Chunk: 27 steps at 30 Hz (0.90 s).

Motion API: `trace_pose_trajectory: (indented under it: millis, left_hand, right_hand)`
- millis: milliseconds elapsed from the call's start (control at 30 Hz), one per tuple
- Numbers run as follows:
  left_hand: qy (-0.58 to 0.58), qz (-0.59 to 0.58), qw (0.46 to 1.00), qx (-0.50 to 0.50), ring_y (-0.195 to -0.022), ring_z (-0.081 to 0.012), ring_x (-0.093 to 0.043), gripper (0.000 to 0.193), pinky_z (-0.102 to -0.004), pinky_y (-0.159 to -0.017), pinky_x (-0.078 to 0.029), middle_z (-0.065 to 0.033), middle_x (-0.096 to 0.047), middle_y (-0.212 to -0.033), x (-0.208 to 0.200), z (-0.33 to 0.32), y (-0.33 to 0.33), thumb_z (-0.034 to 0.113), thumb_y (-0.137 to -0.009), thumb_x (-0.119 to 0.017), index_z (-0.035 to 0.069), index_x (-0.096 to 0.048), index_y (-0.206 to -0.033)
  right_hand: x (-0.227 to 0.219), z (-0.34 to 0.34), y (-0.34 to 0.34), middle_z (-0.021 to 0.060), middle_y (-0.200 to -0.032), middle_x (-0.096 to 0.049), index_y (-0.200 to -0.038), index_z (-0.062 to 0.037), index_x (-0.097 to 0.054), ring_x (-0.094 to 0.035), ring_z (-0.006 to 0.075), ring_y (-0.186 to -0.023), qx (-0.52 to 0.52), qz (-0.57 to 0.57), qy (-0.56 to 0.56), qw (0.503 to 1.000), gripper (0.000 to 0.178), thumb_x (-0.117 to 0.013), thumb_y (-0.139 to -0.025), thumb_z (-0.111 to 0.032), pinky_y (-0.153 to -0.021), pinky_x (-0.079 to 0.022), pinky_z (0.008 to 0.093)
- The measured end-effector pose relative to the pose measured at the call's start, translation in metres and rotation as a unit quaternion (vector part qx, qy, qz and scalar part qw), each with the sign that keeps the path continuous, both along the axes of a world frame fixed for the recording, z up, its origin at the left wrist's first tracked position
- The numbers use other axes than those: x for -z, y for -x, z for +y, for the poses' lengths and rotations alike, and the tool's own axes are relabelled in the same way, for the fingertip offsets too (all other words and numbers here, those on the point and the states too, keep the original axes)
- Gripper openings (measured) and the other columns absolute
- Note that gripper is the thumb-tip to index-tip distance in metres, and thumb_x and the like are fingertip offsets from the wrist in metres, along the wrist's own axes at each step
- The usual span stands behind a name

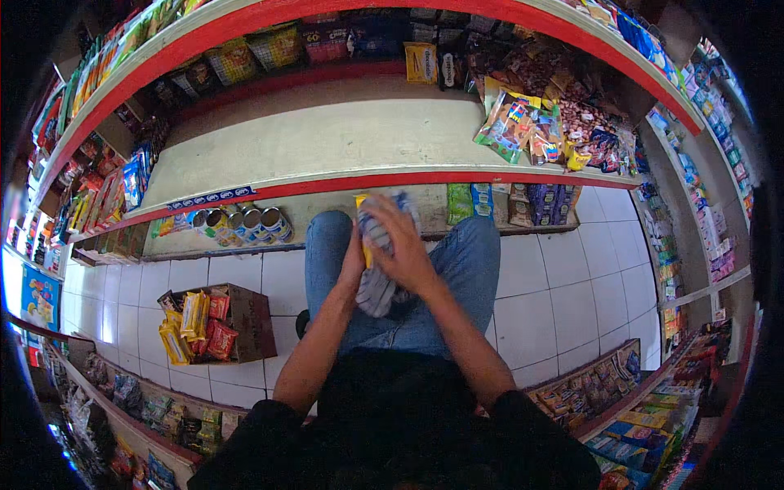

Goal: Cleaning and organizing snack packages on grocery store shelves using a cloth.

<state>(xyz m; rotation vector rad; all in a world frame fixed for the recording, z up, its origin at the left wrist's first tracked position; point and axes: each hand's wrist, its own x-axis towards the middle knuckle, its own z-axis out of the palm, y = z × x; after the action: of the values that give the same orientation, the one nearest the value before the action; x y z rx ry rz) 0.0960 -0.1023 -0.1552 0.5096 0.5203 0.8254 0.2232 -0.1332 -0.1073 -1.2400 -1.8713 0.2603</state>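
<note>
Between my knees I hold a yellow packet (pixel 365 255), mostly covered by my hands and a cloth. My left hand (pixel 352 263) is closed along the packet's left side. My right hand (pixel 397 243) is closed on a grey-and-white striped cloth (pixel 376 296), pressing it against the packet. The cloth hangs down toward my lap, and its upper end shows behind my right fingers. Motion blurs the right hand and cloth slightly.
A cardboard box (pixel 250 322) of yellow and red packets stands on the tiled floor at left. Ahead is a red-edged shelf (pixel 327 131) with snack bags (pixel 523 126) heaped at right. Several cans (pixel 274 222) stand on the lower shelf. Stocked racks line both sides.
</note>
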Motion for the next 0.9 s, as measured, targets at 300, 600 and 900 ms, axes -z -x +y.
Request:
trace_pose_trajectory:
  millis: [300, 600, 900]
  left_hand:
    - [-0.077, -0.011, 0.995, -0.070, -0.120, -0.0288, -0.055, 0.066, -0.0414, -0.104, -0.043, -0.0176, -0.052, -0.132, -0.014, -0.001, 0.003, 0.057, -0.101, -0.027, 0.006, -0.039, -0.141]
    - [0.039, 0.042, 0.998, -0.017, -0.120, -0.0258, -0.054, 0.063, -0.0421, -0.102, -0.044, -0.0157, -0.052, -0.133, -0.051, -0.019, 0.001, 0.053, -0.102, -0.026, 0.006, -0.038, -0.141]
    - [-0.195, 0.166, 0.964, -0.065, -0.124, -0.0275, -0.052, 0.056, -0.0401, -0.102, -0.045, -0.0150, -0.047, -0.139, -0.040, -0.012, 0.015, 0.045, -0.105, -0.023, 0.007, -0.031, -0.146]
  right_hand:
    - [0.001, -0.021, 0.022, 0.0208, -0.148, -0.037, -0.136, -0.0054, -0.046, -0.033, 0.0378, -0.139, 0.019, 0.039, -0.003, 0.999, 0.054, -0.062, -0.088, -0.023, -0.114, -0.026, 0.0455]
    - [-0.016, -0.012, 0.004, 0.0206, -0.151, -0.032, -0.139, -0.0054, -0.043, -0.030, 0.0375, -0.141, 0.076, 0.091, 0.030, 0.992, 0.056, -0.062, -0.089, -0.023, -0.115, -0.025, 0.0443]
    - [-0.038, -0.016, 0.015, 0.0188, -0.151, -0.033, -0.140, -0.0098, -0.044, -0.032, 0.0382, -0.139, -0.035, -0.030, -0.009, 0.999, 0.056, -0.061, -0.090, -0.029, -0.113, -0.026, 0.0515]
